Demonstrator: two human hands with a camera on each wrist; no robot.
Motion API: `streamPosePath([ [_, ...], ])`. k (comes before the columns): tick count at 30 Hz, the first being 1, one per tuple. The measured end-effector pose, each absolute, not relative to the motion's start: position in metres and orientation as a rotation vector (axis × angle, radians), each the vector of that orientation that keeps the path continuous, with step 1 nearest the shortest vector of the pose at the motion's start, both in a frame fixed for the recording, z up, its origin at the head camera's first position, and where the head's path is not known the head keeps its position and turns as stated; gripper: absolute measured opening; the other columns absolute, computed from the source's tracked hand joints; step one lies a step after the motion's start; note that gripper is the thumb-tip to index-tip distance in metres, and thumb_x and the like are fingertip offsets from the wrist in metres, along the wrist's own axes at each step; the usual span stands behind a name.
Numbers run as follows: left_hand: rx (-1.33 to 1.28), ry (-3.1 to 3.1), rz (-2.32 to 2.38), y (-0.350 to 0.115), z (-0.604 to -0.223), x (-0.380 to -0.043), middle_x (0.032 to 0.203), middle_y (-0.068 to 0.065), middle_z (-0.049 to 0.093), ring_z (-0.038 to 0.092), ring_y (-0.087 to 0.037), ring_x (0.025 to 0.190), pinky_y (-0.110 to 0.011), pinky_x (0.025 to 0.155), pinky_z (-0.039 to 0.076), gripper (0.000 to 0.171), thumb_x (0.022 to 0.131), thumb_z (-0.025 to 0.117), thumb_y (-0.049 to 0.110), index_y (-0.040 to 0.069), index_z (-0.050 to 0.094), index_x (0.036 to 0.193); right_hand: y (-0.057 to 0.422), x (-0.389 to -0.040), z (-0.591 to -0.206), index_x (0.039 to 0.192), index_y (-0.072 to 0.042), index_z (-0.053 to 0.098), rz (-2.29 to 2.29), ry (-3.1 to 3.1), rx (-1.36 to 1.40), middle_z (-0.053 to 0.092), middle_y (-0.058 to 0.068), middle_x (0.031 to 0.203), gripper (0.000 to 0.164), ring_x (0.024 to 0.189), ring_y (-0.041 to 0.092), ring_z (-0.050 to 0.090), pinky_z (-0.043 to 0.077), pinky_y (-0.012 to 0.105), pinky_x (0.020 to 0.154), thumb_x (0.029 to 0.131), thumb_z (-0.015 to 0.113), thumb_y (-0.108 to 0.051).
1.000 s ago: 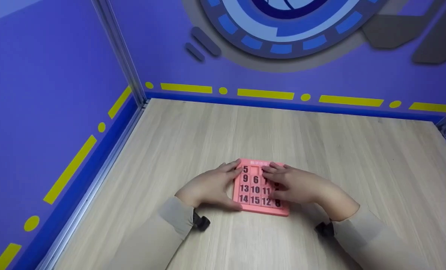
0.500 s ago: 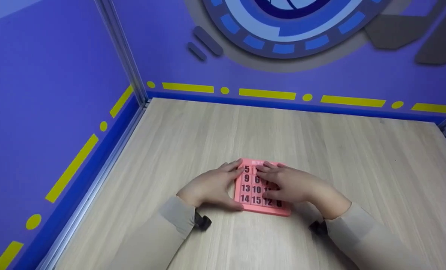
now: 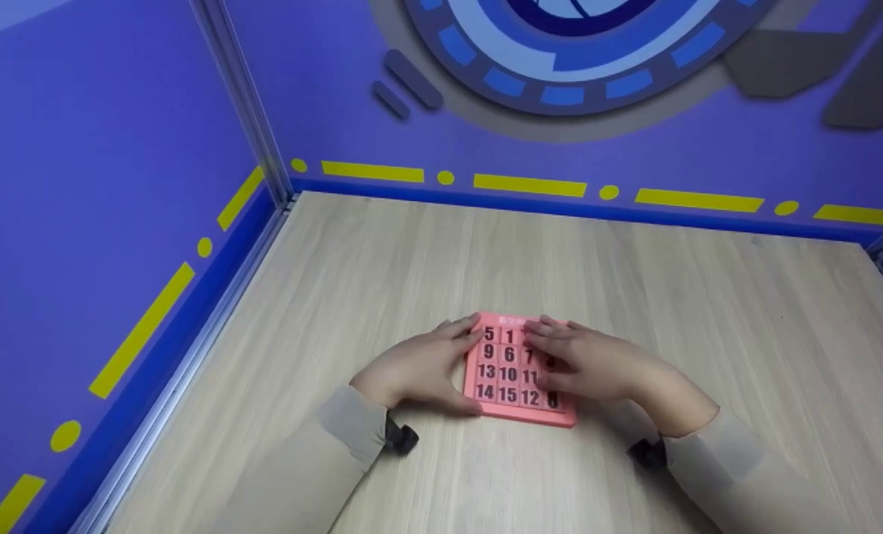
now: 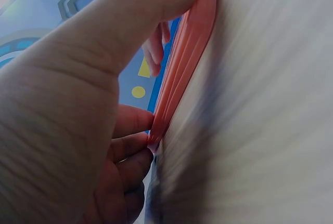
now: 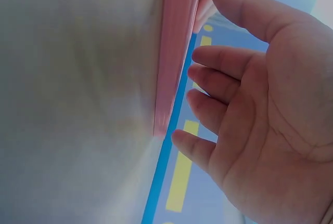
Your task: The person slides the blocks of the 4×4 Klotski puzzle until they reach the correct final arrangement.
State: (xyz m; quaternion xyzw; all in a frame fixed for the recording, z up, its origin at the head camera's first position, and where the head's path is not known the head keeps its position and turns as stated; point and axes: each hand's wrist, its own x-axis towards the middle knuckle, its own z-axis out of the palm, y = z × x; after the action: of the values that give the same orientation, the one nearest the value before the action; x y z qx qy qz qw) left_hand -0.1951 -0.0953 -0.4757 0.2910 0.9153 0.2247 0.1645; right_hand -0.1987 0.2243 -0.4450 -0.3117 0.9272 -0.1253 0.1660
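A pink number slide puzzle (image 3: 508,374) lies flat on the table, its face of black-numbered tiles turned up. My left hand (image 3: 417,367) grips its left side, thumb at the near corner and fingertips at the far one; the left wrist view shows them against the pink frame's edge (image 4: 179,73). Over the right part of the puzzle is my right hand (image 3: 600,365), fingers loosely extended and hiding several tiles. In the right wrist view these fingers (image 5: 208,107) stand slightly apart from the puzzle's side (image 5: 174,52). Tile 1 (image 3: 509,337) sits beside tile 5 in the top row.
The pale wooden table (image 3: 382,252) reaches back to a blue-purple wall panel (image 3: 322,89) with yellow dashes. A metal corner post (image 3: 245,96) stands at the back left, with another panel along the left. Dark wrist straps (image 3: 402,439) show at both sleeves.
Tile 1 has slid left into the top-row gap that showed beside tile 5. My right hand went left across the tiles, then back right. The left hand keeps its hold.
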Motion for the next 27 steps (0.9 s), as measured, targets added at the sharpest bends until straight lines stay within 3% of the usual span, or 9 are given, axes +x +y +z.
streamPosePath([
  [12,0.826,2.612,0.669,-0.095,-0.476,-0.194,0.192,0.008,0.015,0.025,-0.033,0.177,-0.046,0.143,0.033,0.125,0.08,0.094,0.064,0.02,0.034,0.18,0.248,-0.192,-0.445,0.169,-0.01,0.054,-0.325,2.679,-0.827,0.045,0.011,0.181,0.069,0.172,0.042,0.035,0.029,0.069,0.14,0.112,0.068,-0.046],
  [27,0.814,2.607,0.648,-0.094,-0.474,-0.195,0.192,0.008,0.016,0.026,-0.034,0.177,-0.048,0.143,0.034,0.124,0.081,0.093,0.066,0.02,0.034,0.18,0.235,-0.195,-0.446,0.167,-0.007,0.055,-0.34,2.657,-0.883,0.048,0.013,0.179,0.07,0.172,0.041,0.036,0.029,0.069,0.141,0.111,0.07,-0.045],
])
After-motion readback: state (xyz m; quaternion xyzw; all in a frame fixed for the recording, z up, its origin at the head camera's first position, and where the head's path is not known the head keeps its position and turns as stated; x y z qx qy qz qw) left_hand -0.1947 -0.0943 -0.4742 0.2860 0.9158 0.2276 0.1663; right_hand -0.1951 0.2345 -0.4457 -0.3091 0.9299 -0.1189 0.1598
